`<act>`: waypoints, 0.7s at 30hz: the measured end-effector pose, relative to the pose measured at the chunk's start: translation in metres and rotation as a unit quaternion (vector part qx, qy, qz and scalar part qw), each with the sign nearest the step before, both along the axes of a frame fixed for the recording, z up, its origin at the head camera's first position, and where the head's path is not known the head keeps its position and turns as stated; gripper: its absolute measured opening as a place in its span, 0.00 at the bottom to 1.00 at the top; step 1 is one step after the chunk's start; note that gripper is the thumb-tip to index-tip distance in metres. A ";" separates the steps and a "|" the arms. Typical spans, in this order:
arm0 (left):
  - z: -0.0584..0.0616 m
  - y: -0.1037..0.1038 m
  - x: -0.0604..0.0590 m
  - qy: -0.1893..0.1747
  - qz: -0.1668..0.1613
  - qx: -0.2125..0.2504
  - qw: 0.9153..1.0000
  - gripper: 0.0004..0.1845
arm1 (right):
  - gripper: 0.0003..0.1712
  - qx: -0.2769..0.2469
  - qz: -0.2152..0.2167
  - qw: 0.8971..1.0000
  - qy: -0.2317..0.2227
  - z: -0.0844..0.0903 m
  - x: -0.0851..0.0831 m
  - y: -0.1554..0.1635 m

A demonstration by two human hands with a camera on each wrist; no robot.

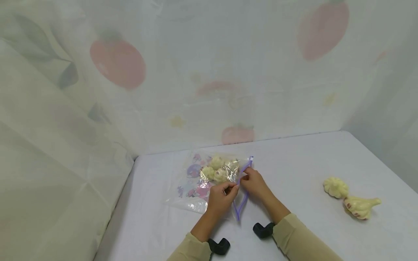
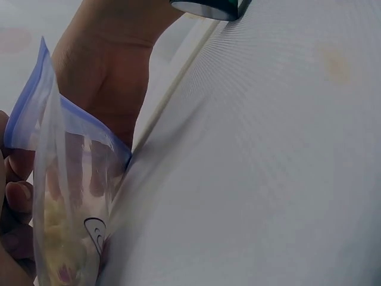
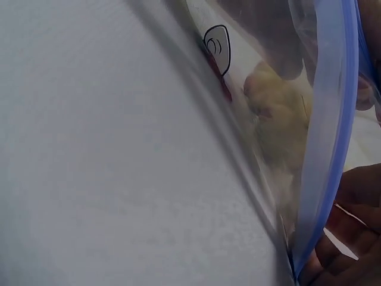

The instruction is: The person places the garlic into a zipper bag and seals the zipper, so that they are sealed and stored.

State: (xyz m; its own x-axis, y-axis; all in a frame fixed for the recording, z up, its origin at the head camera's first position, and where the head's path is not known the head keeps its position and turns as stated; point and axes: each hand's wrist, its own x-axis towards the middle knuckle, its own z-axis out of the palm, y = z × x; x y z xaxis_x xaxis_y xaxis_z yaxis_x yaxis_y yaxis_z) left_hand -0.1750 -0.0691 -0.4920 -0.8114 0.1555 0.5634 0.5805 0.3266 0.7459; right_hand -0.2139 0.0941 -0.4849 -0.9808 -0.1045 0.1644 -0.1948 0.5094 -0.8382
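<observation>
A clear zip-top bag holding garlic bulbs lies on the white table. The left hand pinches its purple-edged mouth; the right hand grips that edge farther along. Two loose bulbs lie rightward.

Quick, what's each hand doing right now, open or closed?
Left hand: closed, pinching the plastic bag at its opening.
Right hand: closed, holding the bag's opening too.
</observation>
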 end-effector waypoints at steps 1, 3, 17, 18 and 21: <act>0.000 0.000 0.000 0.001 -0.001 0.002 1.000 0.03 | 0.15 0.009 0.009 1.000 0.004 -0.001 -0.001 0.000; 0.000 0.000 0.000 0.002 -0.002 0.006 1.000 0.03 | 0.15 0.024 0.026 0.999 0.005 -0.002 -0.003 -0.001; 0.001 0.000 -0.001 -0.013 0.024 0.012 1.000 0.03 | 0.23 0.055 0.031 0.998 -0.024 0.015 0.011 0.030; 0.000 0.000 -0.001 -0.010 0.024 0.012 1.000 0.03 | 0.23 0.060 0.027 0.998 -0.023 0.018 0.014 0.036; -0.002 0.000 -0.001 -0.007 0.024 0.014 1.000 0.04 | 0.23 0.072 0.013 0.997 -0.013 0.027 0.023 0.061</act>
State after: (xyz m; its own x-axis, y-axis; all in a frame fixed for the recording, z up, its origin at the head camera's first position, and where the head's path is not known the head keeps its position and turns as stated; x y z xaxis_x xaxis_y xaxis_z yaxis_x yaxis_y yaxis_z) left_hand -0.1757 -0.0689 -0.4944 -0.8256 0.1011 0.5551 0.5539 0.3326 0.7633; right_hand -0.1913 0.1546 -0.4574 -0.9812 -0.1501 0.1209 -0.1887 0.6203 -0.7613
